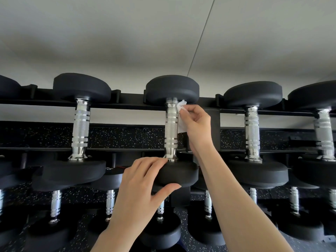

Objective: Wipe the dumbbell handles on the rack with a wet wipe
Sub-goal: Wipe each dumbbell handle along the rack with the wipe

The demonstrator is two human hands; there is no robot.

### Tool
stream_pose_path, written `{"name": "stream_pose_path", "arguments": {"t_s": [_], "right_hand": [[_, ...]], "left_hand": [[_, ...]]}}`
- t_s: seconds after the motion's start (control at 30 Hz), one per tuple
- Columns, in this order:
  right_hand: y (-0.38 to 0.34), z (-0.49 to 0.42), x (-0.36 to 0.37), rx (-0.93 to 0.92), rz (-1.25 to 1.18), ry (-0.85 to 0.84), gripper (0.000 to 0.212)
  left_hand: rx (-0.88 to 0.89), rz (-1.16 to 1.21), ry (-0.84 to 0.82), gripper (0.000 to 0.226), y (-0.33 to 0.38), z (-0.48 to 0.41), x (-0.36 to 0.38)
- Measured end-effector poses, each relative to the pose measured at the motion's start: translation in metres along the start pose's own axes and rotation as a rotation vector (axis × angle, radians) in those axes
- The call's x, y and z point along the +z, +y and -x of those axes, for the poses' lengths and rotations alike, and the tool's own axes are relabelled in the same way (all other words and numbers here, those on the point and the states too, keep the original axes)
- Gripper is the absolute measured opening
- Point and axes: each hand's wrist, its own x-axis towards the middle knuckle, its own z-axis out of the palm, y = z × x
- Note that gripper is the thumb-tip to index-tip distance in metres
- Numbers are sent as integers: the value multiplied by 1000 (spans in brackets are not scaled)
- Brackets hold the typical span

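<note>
Grip of right hand (195,122) closed in a pinch on a crumpled white wet wipe (181,104), wrist bent, forearm reaching up; wipe against the far end of the centre dumbbell's chrome handle (171,128); left hand (141,180) grips the near head (181,174), fingers on top, thumb beneath; black rack (127,103) holds neighbouring dumbbells (81,124) either side, more on the lower tier (111,202).

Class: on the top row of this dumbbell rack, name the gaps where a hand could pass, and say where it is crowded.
Open gap between the left handle and the middle handle. A narrower one between the right hand, pinching the wipe, and the right handle. Crowded at the near head, gripped by the left hand, and in the lower row.
</note>
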Motion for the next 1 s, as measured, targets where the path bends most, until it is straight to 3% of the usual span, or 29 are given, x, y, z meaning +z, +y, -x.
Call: {"name": "stream_pose_path", "arguments": {"t_s": [0.13, 0.27, 0.4, 1.0], "right_hand": [[4, -2, 2, 57, -46, -112, 4], [4, -4, 0, 178, -117, -267, 17], [6, 1, -5, 243, -170, -341, 10], [26, 28, -39, 210, 208, -531, 11]], "left_hand": [[2, -5, -1, 54, 0, 0, 0], [3, -16, -2, 55, 0, 0, 0], [-4, -12, -5, 56, 0, 0, 0], [-27, 6, -5, 56, 4, 0, -1]]}}
